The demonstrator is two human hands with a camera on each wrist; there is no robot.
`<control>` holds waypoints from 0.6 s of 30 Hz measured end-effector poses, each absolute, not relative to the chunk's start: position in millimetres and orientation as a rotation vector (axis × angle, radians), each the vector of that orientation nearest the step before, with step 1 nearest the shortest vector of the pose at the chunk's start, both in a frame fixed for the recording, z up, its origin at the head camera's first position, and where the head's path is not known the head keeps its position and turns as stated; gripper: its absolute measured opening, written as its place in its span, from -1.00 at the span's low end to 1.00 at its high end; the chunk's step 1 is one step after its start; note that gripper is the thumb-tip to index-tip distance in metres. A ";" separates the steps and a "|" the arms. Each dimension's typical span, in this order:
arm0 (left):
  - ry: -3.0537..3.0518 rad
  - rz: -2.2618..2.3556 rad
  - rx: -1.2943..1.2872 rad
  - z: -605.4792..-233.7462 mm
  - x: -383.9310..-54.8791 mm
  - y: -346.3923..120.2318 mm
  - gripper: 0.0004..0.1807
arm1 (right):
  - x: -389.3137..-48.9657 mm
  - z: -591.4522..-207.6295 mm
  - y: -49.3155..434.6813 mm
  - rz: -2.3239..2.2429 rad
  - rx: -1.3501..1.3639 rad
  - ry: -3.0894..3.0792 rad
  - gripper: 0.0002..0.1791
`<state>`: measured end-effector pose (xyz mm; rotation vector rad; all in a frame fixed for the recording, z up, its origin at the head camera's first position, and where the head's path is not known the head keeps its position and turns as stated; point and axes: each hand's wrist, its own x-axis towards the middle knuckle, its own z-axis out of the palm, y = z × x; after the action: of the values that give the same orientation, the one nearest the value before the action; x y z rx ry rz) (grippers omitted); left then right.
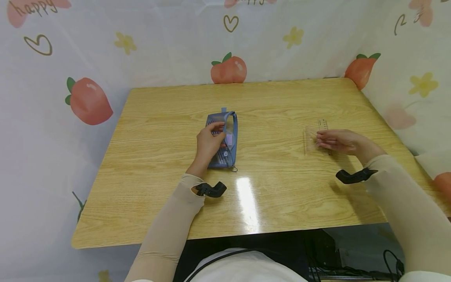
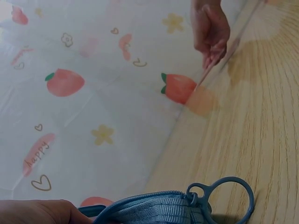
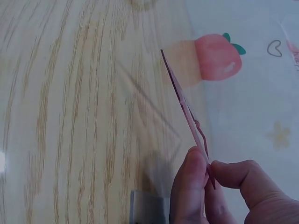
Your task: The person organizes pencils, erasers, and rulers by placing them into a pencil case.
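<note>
My left hand (image 1: 208, 141) holds a blue zippered pencil case (image 1: 231, 154), with fingers and thumb at the edge of its unzipped opening. See-through panels show a pale purple item (image 1: 229, 139) inside. A ring-shaped zip pull (image 2: 252, 205) sticks out from the case's near end. To the right, my right hand (image 1: 336, 141) pinches a thin, clear flat piece (image 3: 180, 100) between thumb and fingers; it appears edge-on with a pinkish tint in the right wrist view. Beside that hand, a clear ruler (image 1: 322, 124) with dark markings is partly hidden by the fingers.
The wooden table (image 1: 158, 156) has a bright light reflection (image 1: 248, 203) near its front edge. A white curtain (image 1: 169, 47) printed with peaches, flowers and hearts hangs behind and at the sides. Dark cables (image 1: 352, 269) lie below the table at the right.
</note>
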<state>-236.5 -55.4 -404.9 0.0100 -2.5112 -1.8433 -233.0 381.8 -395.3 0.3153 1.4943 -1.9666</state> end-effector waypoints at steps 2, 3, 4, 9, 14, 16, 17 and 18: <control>-2.514 -1.838 0.009 -404.9 -236.8 -55.6 -0.59 | -233.8 -395.0 377.3 -1.971 0.339 1.490 -0.63; -2.514 -1.837 0.008 -404.8 -236.9 -55.6 -0.59 | -234.2 -394.8 375.2 -1.974 0.351 1.486 -0.63; -2.516 -1.834 0.007 -404.8 -236.9 -55.6 -0.59 | -234.3 -394.9 373.4 -1.975 0.360 1.480 -0.64; -2.524 -1.822 0.012 -404.2 -236.9 -55.5 -0.59 | -235.5 -395.9 366.1 -1.987 0.384 1.458 -0.67; -2.526 -1.822 0.024 -404.2 -237.0 -55.1 -0.59 | -236.5 -398.7 360.9 -2.004 0.395 1.450 -0.68; -2.525 -1.825 0.030 -404.2 -237.0 -55.0 -0.59 | -236.7 -399.8 359.0 -2.012 0.396 1.443 -0.66; -2.525 -1.826 0.032 -404.3 -237.0 -55.1 -0.59 | -236.8 -400.2 358.1 -2.019 0.395 1.434 -0.66; -2.525 -1.825 0.033 -404.4 -237.1 -55.1 -0.59 | -236.7 -400.2 356.9 -2.023 0.391 1.427 -0.66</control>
<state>-237.1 -55.1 -404.4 0.0334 -2.5246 -1.8251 -236.7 356.9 -400.2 0.3915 1.4266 -2.0231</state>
